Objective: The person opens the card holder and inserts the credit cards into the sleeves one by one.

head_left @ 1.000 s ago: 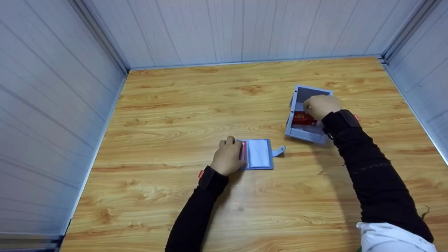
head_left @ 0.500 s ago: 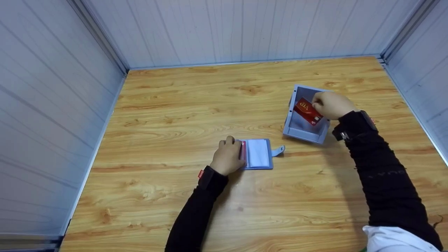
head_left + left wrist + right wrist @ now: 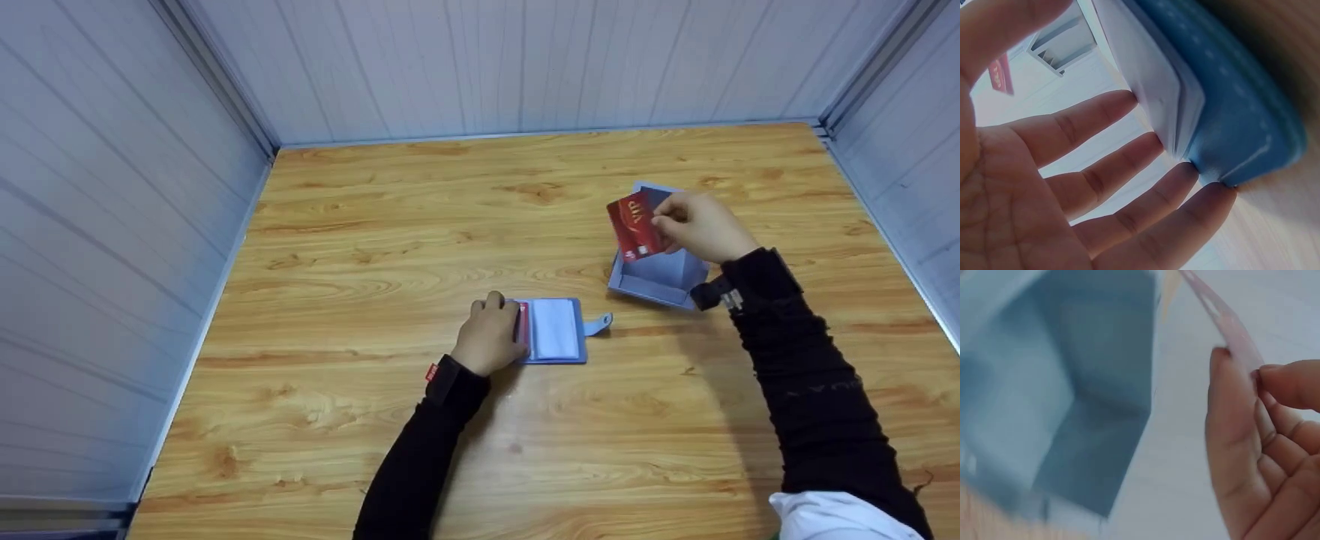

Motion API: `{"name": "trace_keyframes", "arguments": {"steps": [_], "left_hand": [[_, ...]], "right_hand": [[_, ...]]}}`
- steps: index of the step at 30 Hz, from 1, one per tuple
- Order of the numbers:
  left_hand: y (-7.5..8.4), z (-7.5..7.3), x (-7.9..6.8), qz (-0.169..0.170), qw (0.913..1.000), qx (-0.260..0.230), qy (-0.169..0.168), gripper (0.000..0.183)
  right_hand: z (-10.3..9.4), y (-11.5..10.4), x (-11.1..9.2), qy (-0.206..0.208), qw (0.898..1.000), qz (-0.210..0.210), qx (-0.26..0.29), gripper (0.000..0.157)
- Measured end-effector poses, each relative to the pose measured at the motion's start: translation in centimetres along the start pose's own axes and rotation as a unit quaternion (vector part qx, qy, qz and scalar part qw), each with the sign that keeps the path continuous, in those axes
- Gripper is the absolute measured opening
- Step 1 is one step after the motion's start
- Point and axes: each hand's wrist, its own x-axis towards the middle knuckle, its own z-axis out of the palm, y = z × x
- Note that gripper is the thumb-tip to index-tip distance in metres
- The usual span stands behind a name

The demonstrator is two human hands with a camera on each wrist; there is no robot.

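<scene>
A small blue card holder [image 3: 556,330] lies spread on the table, with clear sleeves and a strap pointing right. My left hand [image 3: 486,337] rests over its left side; in the left wrist view, rather straight fingers [image 3: 1095,183] touch the edge of the holder [image 3: 1252,112]. A strip of a red card [image 3: 523,330] shows beside that hand. My right hand [image 3: 705,225] pinches a red VIP card [image 3: 634,225] between thumb and fingers, above the grey box [image 3: 652,291]. Seen from the right wrist, the card [image 3: 1235,332] is nearly edge-on.
The wood-patterned table [image 3: 360,255] is bounded by pale panels [image 3: 480,67] at the back and sides. The box stands right of the card holder, its opening facing up toward me. In the right wrist view, the box's inside [image 3: 1095,382] shows bare blue-grey walls.
My right hand has lifted the red VIP card up out of the box, turning its printed face into view and bringing it left. The left hand and card holder have stayed put.
</scene>
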Motion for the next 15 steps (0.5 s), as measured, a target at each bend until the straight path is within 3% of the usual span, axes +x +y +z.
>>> {"name": "trace_keyframes", "arguments": {"steps": [8, 15], "left_hand": [[0.0, 0.0, 0.0, -0.001, 1.0, 0.003, -0.004, 0.057], [0.0, 0.0, -0.1, -0.002, 1.0, 0.002, 0.005, 0.056]], "right_hand": [[5.3, -0.8, 0.6, -0.049, 0.986, -0.022, 0.16, 0.023], [10.0, -1.2, 0.6, -0.086, 0.965, -0.006, 0.246, 0.018]]}}
